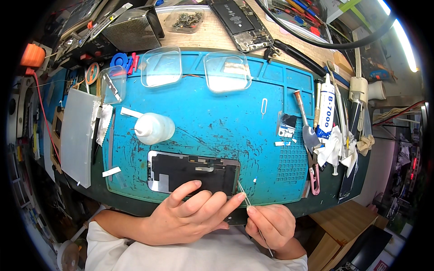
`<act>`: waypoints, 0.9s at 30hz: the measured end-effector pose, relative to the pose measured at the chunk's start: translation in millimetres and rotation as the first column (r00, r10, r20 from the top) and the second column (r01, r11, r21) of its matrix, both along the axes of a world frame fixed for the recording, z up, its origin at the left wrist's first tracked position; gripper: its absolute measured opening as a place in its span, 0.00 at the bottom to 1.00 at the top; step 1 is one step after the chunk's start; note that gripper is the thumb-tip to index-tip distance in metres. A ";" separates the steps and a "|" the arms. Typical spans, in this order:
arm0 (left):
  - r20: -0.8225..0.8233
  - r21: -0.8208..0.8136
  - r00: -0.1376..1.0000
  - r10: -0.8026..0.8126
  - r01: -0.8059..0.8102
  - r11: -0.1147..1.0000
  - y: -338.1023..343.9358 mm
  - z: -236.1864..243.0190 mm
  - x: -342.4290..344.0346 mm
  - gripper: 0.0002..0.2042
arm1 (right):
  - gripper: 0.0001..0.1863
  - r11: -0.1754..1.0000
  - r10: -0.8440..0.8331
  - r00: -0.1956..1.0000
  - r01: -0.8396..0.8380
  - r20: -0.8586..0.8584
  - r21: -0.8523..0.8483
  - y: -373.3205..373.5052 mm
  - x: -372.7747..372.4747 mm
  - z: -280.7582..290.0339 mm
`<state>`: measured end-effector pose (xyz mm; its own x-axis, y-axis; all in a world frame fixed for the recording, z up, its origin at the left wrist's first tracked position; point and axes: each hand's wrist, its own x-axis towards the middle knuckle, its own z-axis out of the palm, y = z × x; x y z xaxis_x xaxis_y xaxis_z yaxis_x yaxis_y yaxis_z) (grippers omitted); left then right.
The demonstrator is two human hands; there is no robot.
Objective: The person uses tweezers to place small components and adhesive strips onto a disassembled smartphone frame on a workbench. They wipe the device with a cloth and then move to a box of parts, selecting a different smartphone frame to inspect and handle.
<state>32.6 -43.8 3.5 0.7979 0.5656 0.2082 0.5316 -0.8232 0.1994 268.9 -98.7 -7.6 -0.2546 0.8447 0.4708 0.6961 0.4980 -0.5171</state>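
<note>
A phone screen assembly (pixel 203 168) lies on the blue work mat, its dark back facing up, with a silvery patch at the left end. My left hand (pixel 192 214) hovers over its near edge with fingers apart; one fingertip comes close to the tweezers, and whether it touches them I cannot tell. Between the thumb and fingers of my right hand (pixel 273 223) are thin metal tweezers (pixel 242 189). Their tips reach the screen's right end. Anything between the tips is too small to make out.
A white squeeze bottle (pixel 158 128) stands behind the screen. Clear plastic boxes (pixel 161 67) line the mat's far edge. On the right lie a glue tube (pixel 326 108), a pink-handled cutter (pixel 314 178) and tissues (pixel 332 147). An opened phone (pixel 242 25) rests at the back.
</note>
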 end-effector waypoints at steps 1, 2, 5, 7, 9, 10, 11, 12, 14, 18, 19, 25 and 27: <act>0.000 -0.001 1.000 0.000 0.000 1.000 -0.2 0.1 0.0 0.27 | 0.14 1.000 0.000 1.000 0.000 0.000 0.000 0.0 0.0 0.0; -0.001 -0.002 1.000 0.001 -0.001 1.000 -0.4 0.1 0.0 0.27 | 0.14 1.000 0.001 1.000 -0.001 -0.001 -0.001 -0.1 0.0 0.0; -0.005 0.002 1.000 0.002 -0.002 1.000 -0.3 0.1 0.3 0.27 | 0.14 1.000 0.003 1.000 -0.003 -0.003 -0.005 -0.5 0.6 -0.2; -0.004 0.001 1.000 0.003 -0.003 1.000 -0.5 0.1 0.3 0.26 | 0.14 1.000 0.006 1.000 -0.006 -0.002 -0.009 -0.1 0.7 0.4; -0.003 0.000 1.000 0.004 -0.004 1.000 -0.6 0.2 0.4 0.26 | 0.15 1.000 0.001 1.000 -0.001 -0.002 -0.004 -0.8 0.3 -0.5; -0.004 0.000 1.000 0.004 -0.004 1.000 -0.7 0.2 0.4 0.26 | 0.15 1.000 -0.001 1.000 0.001 -0.002 -0.002 -1.0 0.2 -0.7; -0.004 0.000 1.000 0.004 -0.004 1.000 -0.7 0.3 0.4 0.26 | 0.15 1.000 -0.001 1.000 0.001 0.000 -0.003 -0.9 0.2 -0.5; -0.005 -0.001 1.000 0.004 -0.004 1.000 -0.6 0.3 0.4 0.26 | 0.15 1.000 -0.001 1.000 0.001 0.001 -0.005 -0.6 0.2 -0.2; -0.007 -0.002 1.000 0.003 -0.003 1.000 -0.1 0.4 0.3 0.26 | 0.15 1.000 -0.001 1.000 0.001 0.005 -0.007 -0.6 0.3 -0.5; -0.008 0.003 1.000 0.003 -0.003 1.000 0.0 -0.1 0.2 0.26 | 0.16 1.000 -0.002 1.000 0.002 0.008 -0.002 -1.4 0.4 -1.3; -0.010 0.003 1.000 0.003 -0.003 1.000 -0.2 -0.1 0.1 0.26 | 0.16 1.000 -0.002 1.000 0.002 0.007 0.000 -1.4 0.3 -1.4; -0.017 -0.003 1.000 0.001 -0.001 1.000 -0.2 0.8 -0.2 0.26 | 0.16 1.000 0.003 1.000 -0.003 0.009 -0.011 -1.5 0.8 -0.6; -0.018 -0.004 1.000 0.001 -0.001 1.000 0.1 0.8 -0.3 0.27 | 0.16 1.000 0.003 1.000 -0.003 0.008 -0.012 -1.4 0.4 -0.6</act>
